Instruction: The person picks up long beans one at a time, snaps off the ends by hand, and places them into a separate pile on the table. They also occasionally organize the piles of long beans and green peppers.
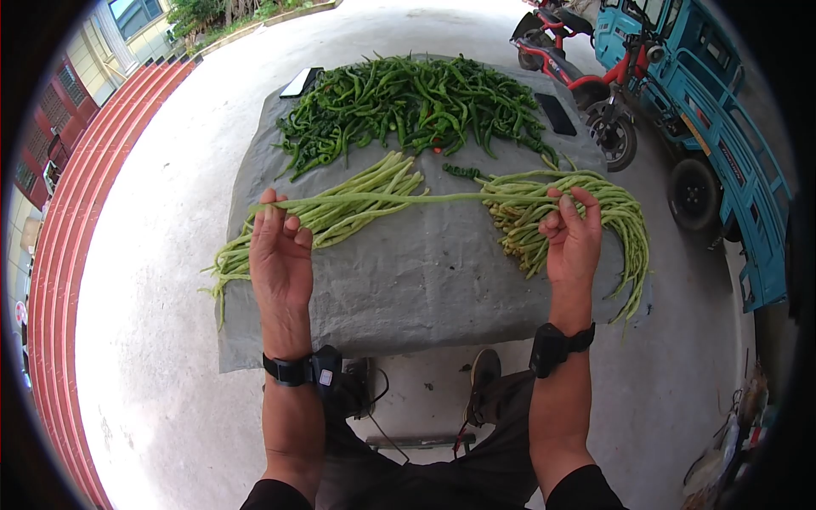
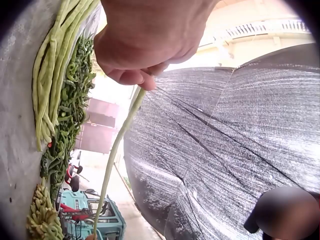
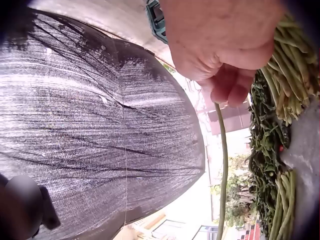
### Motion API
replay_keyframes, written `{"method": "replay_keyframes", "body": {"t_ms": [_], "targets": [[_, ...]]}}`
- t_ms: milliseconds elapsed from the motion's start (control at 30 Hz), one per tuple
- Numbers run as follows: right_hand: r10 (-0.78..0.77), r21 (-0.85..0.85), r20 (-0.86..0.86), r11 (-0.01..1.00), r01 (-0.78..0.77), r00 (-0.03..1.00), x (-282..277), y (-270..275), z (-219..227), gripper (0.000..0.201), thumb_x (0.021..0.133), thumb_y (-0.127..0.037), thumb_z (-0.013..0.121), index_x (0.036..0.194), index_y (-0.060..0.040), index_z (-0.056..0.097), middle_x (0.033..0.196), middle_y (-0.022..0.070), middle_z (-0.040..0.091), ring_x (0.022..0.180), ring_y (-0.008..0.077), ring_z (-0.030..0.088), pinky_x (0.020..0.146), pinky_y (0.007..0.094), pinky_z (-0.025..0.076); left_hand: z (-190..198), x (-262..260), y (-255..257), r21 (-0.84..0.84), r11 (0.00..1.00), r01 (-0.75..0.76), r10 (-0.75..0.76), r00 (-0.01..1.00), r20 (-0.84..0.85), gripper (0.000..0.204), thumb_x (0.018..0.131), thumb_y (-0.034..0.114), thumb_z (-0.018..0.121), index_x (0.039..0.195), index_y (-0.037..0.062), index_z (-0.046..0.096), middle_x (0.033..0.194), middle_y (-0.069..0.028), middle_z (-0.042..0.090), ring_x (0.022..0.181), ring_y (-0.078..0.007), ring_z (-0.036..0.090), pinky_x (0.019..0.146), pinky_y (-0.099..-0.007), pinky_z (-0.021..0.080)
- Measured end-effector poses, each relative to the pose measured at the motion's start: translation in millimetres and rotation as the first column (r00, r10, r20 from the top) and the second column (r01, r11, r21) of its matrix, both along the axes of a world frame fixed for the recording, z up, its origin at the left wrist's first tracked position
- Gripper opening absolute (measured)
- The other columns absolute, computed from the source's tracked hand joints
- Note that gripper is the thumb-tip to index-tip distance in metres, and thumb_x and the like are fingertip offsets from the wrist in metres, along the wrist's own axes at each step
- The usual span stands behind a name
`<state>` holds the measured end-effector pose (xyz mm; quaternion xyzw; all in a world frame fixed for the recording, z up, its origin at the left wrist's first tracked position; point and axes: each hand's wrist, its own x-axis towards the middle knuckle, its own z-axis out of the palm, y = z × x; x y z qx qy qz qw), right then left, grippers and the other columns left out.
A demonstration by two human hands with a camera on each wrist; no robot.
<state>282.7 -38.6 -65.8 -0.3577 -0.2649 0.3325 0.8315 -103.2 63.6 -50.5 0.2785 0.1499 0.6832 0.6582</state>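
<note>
One long green bean (image 1: 459, 197) is stretched nearly level between both hands above the table. My left hand (image 1: 281, 259) pinches its left end, and the right hand (image 1: 575, 246) pinches the other end between thumb and fingers. In the left wrist view the bean (image 2: 114, 150) runs down from the fingertips. The right wrist view shows it hanging below curled fingers (image 3: 235, 92). Behind the left hand lies a bundle of long beans (image 1: 353, 212). A larger heap of long beans (image 1: 625, 221) spreads behind and beside the right hand, its tips browner toward the middle.
Green peppers (image 1: 408, 102) are heaped along the far side of the grey-covered table (image 1: 408, 297). A dark phone (image 1: 556, 114) lies right of them, a white-faced one (image 1: 297, 83) left. Beyond stand a red scooter (image 1: 586, 85) and a blue cargo tricycle (image 1: 731, 170); red steps (image 1: 93, 229) line the left.
</note>
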Motion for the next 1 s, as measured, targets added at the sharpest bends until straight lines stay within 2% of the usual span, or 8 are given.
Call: {"method": "replay_keyframes", "body": {"t_ms": [133,333,400,500,600,700,833,1000], "targets": [[-0.037,-0.047,0.02,0.998,0.038,0.999,-0.9,-0.4,1.6,0.022,0.104,-0.011,0.067,0.122,-0.0113,0.056,0.104,0.0105,0.071,0.064,0.0105,0.055,0.059,0.0319,0.052,1.7,1.0,-0.9,-0.033,0.999,-0.027,0.026,0.999,-0.024,0.027,0.106,0.016,0.064,0.131,0.0054,0.06,0.102,-0.0001,0.066,0.084,-0.0098,0.062,0.07,-0.0265,0.049],[-0.08,-0.061,0.035,0.995,0.082,0.996,-3.1,-0.6,1.3,0.023,0.102,-0.013,0.071,0.121,-0.0109,0.059,0.094,0.0059,0.068,0.062,0.0085,0.052,0.057,0.0303,0.046,3.9,4.9,-3.6,-0.021,0.999,-0.042,0.04,0.998,-0.048,0.011,0.105,0.019,0.067,0.11,0.0096,0.064,0.094,0.0016,0.064,0.081,-0.0091,0.06,0.069,-0.0267,0.047],[-0.103,-0.065,0.03,0.992,0.105,0.994,-5.0,-0.6,2.9,0.022,0.101,-0.011,0.071,0.119,-0.0101,0.058,0.087,0.0036,0.066,0.06,0.0084,0.05,0.055,0.03,0.046,4.2,6.0,-4.7,-0.022,0.998,-0.055,0.054,0.997,-0.056,0.01,0.105,0.02,0.068,0.105,0.0108,0.064,0.092,0.0019,0.064,0.08,-0.0092,0.06,0.069,-0.0267,0.048],[-0.127,-0.065,0.027,0.99,0.128,0.992,-4.7,-0.3,2.1,0.022,0.101,-0.01,0.072,0.118,-0.0095,0.058,0.082,0.0016,0.064,0.059,0.0083,0.049,0.054,0.0299,0.045,8.1,8.9,-7.2,-0.043,0.995,-0.094,0.089,0.99,-0.108,0.02,0.101,0.028,0.074,0.098,0.0121,0.064,0.087,0.0025,0.058,0.082,-0.0105,0.056,0.071,-0.0272,0.047],[-0.149,-0.066,0.021,0.986,0.15,0.989,-3.4,0.3,-0.2,0.023,0.1,-0.01,0.073,0.117,-0.0091,0.057,0.081,0.0021,0.064,0.058,0.0088,0.049,0.053,0.0303,0.045,8.7,10.7,-8.6,-0.056,0.993,-0.105,0.098,0.989,-0.113,0.021,0.1,0.029,0.075,0.096,0.0128,0.064,0.086,0.0027,0.059,0.081,-0.0104,0.057,0.071,-0.027,0.047],[-0.194,-0.08,0.005,0.978,0.194,0.981,-2.8,1.4,-1.9,0.025,0.099,-0.01,0.073,0.116,-0.0085,0.055,0.082,0.0042,0.065,0.057,0.0097,0.05,0.052,0.0313,0.046,5.8,10.3,-8.0,-0.046,0.996,-0.072,0.069,0.995,-0.067,0.011,0.103,0.02,0.071,0.103,0.0117,0.063,0.091,0.002,0.064,0.079,-0.0099,0.061,0.068,-0.0273,0.048],[-0.236,-0.09,-0.012,0.968,0.234,0.972,-1.3,1.9,-2.3,0.027,0.099,-0.011,0.074,0.114,-0.008,0.052,0.083,0.0077,0.066,0.057,0.0112,0.052,0.052,0.0326,0.048,6.4,12.6,-8.6,-0.052,0.997,-0.052,0.048,0.997,-0.059,0.011,0.103,0.019,0.07,0.103,0.0116,0.063,0.092,0.0018,0.064,0.078,-0.0098,0.06,0.068,-0.0273,0.048],[-0.197,-0.067,-0.063,0.979,0.193,0.978,3.4,1.6,-5.5,0.027,0.099,-0.011,0.073,0.114,-0.0077,0.051,0.089,0.0111,0.07,0.058,0.0117,0.055,0.052,0.0326,0.052,6.4,13.4,-8.6,-0.016,0.999,-0.036,0.035,0.997,-0.069,0.011,0.103,0.018,0.07,0.106,0.0095,0.065,0.095,0.0012,0.065,0.079,-0.0099,0.06,0.068,-0.027,0.048]]}}
